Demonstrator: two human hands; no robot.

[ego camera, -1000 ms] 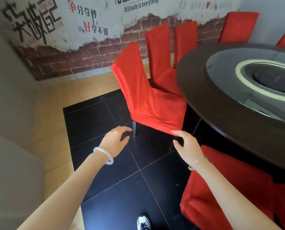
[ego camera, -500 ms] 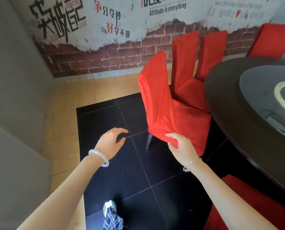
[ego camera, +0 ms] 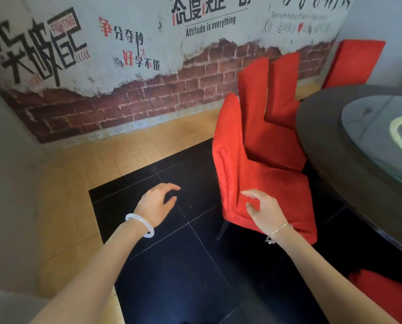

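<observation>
While the red-covered chair [ego camera: 253,169] is standing on the black floor [ego camera: 171,265] beside the round counter [ego camera: 324,141], the head view is showing both hands empty and loosely spread, the right hand [ego camera: 265,212] hovering at the chair's side and the left hand [ego camera: 155,203] hanging apart, so any handling of it is seemingly yet to begin.

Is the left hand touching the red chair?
No, the left hand hovers over the black floor, apart from the red chair.
</observation>
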